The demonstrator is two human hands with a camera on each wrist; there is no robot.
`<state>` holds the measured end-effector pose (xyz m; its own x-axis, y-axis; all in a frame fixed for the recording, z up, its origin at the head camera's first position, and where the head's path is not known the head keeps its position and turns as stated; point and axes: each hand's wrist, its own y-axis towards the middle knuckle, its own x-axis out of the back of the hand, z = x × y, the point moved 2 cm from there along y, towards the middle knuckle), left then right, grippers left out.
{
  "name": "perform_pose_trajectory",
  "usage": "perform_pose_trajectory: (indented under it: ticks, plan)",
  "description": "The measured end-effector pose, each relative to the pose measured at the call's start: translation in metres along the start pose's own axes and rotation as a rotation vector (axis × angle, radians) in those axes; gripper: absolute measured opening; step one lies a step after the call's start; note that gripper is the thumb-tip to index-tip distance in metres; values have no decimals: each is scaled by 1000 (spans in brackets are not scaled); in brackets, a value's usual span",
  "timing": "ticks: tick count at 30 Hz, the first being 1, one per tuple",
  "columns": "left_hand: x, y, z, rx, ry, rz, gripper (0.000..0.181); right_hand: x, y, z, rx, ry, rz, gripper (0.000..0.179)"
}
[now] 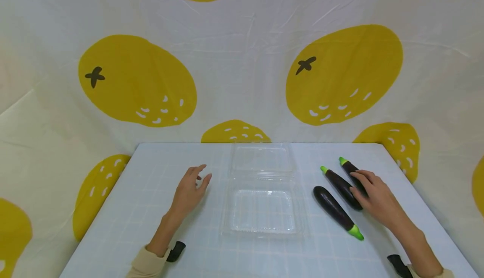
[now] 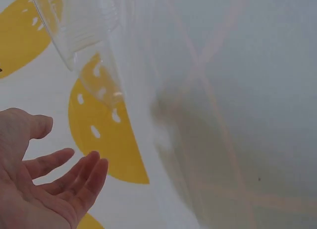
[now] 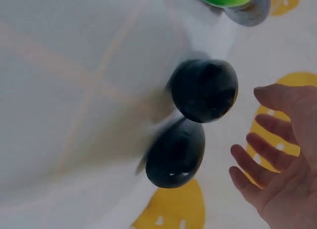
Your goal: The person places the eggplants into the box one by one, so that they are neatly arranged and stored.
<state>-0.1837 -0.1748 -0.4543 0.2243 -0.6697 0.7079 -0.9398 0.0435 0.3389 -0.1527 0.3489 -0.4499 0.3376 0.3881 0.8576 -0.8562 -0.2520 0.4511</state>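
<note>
Three dark purple eggplants with green stem ends lie slanted on the right of the table. The nearest eggplant points its stem toward the person; the middle eggplant and the far-right eggplant point theirs away. Over the far-right one hovers my right hand, fingers loosely bent, partly covering it in the head view. The right wrist view shows a gap between the fingertips and the rounded eggplant ends. My left hand hangs above the table with relaxed fingers, holding nothing, left of a clear plastic clamshell container.
The container stands with its lid folded back toward the far edge. A pale checked cloth covers the table. Behind it hangs a white curtain with large yellow fruit prints.
</note>
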Motion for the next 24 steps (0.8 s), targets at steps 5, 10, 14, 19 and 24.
perform_pose_trajectory:
  ticks: [5, 10, 14, 19, 24]
  plan:
    - [-9, -1, -8, 1, -54, 13, 40, -3, 2, 5, -38, 15, 37, 50]
    - [-17, -3, -11, -25, -120, 15, 38, -8, 4, 7, -68, 43, 69, 50]
    - [-23, -5, -14, -54, -187, 27, 37, -10, 3, 7, -56, 62, 73, 50]
    - [-29, -9, -19, -65, -244, 38, 36, -15, 3, 6, -4, 66, 67, 52]
    - [-31, -11, -21, -40, -275, 56, 36, -18, 2, 7, -23, 64, 114, 54]
